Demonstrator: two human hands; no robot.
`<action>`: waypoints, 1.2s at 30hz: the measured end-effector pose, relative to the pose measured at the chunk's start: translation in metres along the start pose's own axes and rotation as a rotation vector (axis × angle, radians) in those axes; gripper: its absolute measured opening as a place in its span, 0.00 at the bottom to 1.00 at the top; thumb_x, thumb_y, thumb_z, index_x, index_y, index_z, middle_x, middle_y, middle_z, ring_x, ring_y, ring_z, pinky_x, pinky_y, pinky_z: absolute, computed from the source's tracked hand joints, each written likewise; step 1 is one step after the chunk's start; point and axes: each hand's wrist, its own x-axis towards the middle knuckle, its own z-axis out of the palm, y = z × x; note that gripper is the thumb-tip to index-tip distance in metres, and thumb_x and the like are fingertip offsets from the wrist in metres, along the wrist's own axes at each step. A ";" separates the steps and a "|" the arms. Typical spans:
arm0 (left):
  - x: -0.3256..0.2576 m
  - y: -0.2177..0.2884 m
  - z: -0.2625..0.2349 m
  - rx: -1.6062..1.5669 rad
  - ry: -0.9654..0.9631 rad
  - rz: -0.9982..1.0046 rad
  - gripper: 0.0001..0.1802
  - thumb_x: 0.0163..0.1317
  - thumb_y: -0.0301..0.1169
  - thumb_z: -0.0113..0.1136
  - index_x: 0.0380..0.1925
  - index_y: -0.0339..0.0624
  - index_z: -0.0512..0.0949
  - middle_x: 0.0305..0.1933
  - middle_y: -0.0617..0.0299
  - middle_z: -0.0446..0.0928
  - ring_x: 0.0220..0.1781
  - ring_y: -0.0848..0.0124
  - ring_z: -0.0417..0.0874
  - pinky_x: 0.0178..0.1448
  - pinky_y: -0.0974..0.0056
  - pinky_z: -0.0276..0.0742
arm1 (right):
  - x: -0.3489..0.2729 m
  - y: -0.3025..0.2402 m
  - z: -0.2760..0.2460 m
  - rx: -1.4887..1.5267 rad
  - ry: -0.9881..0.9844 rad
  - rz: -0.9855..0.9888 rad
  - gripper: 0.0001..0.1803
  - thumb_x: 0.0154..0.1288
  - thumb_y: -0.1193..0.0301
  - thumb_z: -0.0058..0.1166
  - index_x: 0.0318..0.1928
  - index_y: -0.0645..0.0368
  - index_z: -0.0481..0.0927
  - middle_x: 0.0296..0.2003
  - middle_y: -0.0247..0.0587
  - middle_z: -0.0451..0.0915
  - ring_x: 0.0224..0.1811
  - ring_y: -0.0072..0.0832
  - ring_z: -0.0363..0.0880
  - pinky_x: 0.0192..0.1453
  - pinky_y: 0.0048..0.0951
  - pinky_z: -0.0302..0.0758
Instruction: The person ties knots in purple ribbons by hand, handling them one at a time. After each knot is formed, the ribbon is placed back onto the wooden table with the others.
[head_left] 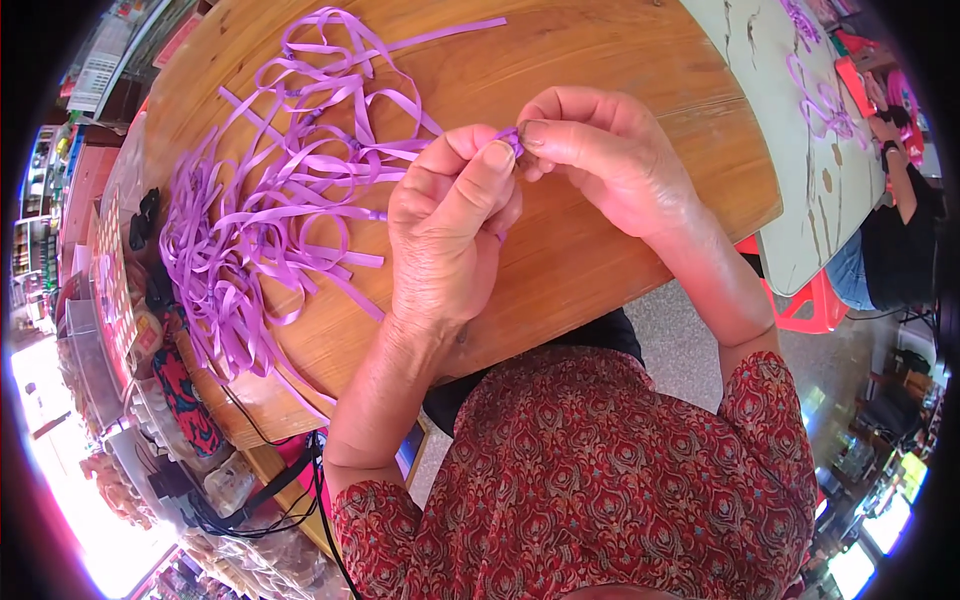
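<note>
Both hands meet above the wooden table, pinching one small piece of purple ribbon (509,137) between them. My left hand (450,215) has its thumb and curled forefinger closed on the ribbon. From the other side, my right hand (610,150) grips the same piece between thumb and fingertips. Most of that ribbon is hidden by the fingers, so its exact form cannot be made out. Left of my hands lies a loose, tangled heap of purple ribbons (215,285), several with small darker knots along them.
The round-edged wooden table (620,50) lies under my hands. A pale table (800,215) adjoins at right, bearing more purple ribbon (825,110). A person in dark clothes (900,240) sits there by a red stool (815,305). Black cables (250,520) and bags crowd the lower left.
</note>
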 end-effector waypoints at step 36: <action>-0.008 0.005 0.012 0.444 0.043 0.145 0.09 0.59 0.20 0.60 0.40 0.37 0.78 0.34 0.72 0.76 0.31 0.87 0.70 0.34 0.82 0.64 | -0.010 -0.009 -0.002 -0.138 0.037 -0.240 0.04 0.59 0.83 0.53 0.35 0.65 0.77 0.33 0.34 0.74 0.37 0.18 0.72 0.40 0.18 0.70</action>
